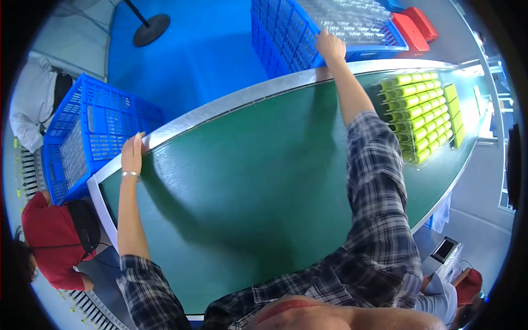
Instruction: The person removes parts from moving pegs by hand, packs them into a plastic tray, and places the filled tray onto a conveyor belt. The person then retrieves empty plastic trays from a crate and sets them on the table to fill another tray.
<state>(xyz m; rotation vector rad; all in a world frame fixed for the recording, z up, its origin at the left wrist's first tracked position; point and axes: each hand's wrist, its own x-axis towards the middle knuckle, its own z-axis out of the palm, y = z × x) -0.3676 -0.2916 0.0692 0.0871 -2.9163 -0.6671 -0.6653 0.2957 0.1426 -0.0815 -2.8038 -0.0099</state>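
My right hand [331, 47] is closed on the near rim of a blue plastic crate [280, 41], beyond the far edge of the green-topped table [247, 181]. Clear plastic trays [349, 22] fill that crate. Far to the left, my left hand [132, 157] lies against the table's metal edge [206, 110], fingers stretched out and holding nothing visible. Just beyond it stands a second blue crate [113, 124], with clear plastic pieces inside. Both my arms reach outward across the table.
Stacked yellow-green cylinders [421, 110] stand at the table's right, beside a flat yellow-green piece [454, 113]. Red bins [410, 33] are behind the right crate. A black round stand base [151, 30] rests on the blue floor. People in red [52, 239] work at the left and lower right.
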